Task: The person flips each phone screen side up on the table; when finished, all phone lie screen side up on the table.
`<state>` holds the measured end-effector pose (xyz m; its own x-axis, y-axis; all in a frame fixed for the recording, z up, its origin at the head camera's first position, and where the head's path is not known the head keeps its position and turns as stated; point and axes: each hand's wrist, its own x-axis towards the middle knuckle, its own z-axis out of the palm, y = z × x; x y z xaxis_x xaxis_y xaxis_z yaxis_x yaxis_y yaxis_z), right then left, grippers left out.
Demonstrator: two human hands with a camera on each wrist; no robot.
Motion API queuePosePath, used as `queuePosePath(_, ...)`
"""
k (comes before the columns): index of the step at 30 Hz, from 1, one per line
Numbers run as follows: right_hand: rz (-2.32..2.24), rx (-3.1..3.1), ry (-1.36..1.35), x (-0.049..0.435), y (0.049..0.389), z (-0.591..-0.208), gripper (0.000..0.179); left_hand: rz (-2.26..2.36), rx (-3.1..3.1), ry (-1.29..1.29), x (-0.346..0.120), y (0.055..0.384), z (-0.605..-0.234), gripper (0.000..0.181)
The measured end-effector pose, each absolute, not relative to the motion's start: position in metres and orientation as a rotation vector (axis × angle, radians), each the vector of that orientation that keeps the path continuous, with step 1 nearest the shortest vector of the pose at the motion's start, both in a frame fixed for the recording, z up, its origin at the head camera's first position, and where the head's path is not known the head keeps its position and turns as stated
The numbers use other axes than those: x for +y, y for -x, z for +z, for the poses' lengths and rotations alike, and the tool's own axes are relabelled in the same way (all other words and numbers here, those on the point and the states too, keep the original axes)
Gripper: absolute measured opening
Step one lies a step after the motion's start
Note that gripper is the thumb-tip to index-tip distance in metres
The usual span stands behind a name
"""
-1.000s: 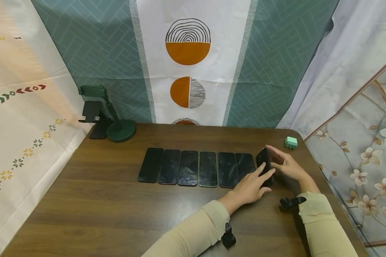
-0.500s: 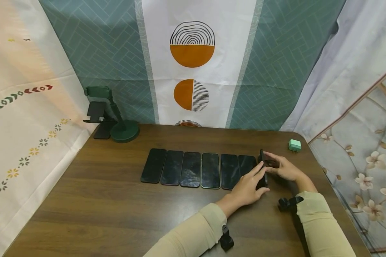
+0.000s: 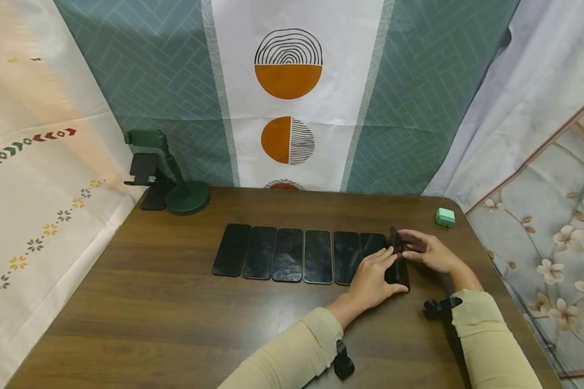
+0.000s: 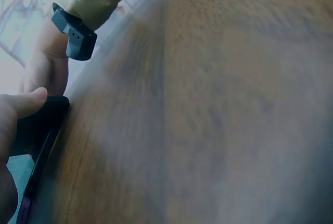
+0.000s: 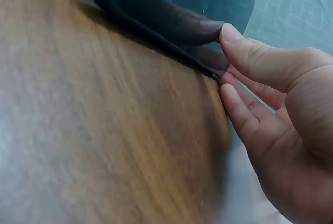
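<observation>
A black smartphone (image 3: 401, 274) stands tilted on the table at the right end of a row of several dark smartphones (image 3: 318, 256) lying flat side by side. My left hand (image 3: 370, 278) holds its left side and near end; in the left wrist view the thumb lies over a corner of the phone (image 4: 44, 120). From the right, my right hand (image 3: 430, 253) grips the far end. The right wrist view shows its thumb on the phone's glossy face (image 5: 156, 15), which mirrors it, with other fingers at the edge. The left fingertips are partly hidden.
At the back right of the wooden table (image 3: 175, 324) sits a mint-green plug adapter (image 3: 445, 217). A green stand (image 3: 187, 197) and a black stand (image 3: 152, 195) are at the back left. Fabric hangs behind and at both sides.
The held phone has turned in the hands: its broad face showed on the left, then it stood nearly edge-on, and now it leans differently. The head view shifted slightly.
</observation>
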<state>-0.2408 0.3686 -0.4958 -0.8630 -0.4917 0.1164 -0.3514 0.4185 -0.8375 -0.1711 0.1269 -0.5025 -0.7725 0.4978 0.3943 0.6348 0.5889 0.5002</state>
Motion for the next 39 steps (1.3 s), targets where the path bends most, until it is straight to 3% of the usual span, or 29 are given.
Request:
queuePosePath(12, -1.51, 2.538, 0.692, 0.377, 0.238, -0.502, 0.052, -1.093, -2.661, 0.918, 0.13, 0.176, -0.501, 0.075)
queuePosePath(27, -1.603, 2.522, 0.873, 0.376, 0.236, -0.508, 0.041, -0.724, -2.803, 0.733, 0.144, 0.17, -0.506, 0.079)
queuePosePath(34, -1.579, 2.549, 0.89, 0.375, 0.239, -0.506, 0.042, -0.771, -2.822, 0.794, 0.141, 0.175, -0.503, 0.083)
queuePosePath(39, -1.527, 2.658, 0.756, 0.37, 0.237, -0.504, 0.043, -0.754, -2.822, 0.893, 0.127, 0.177, -0.501, 0.08)
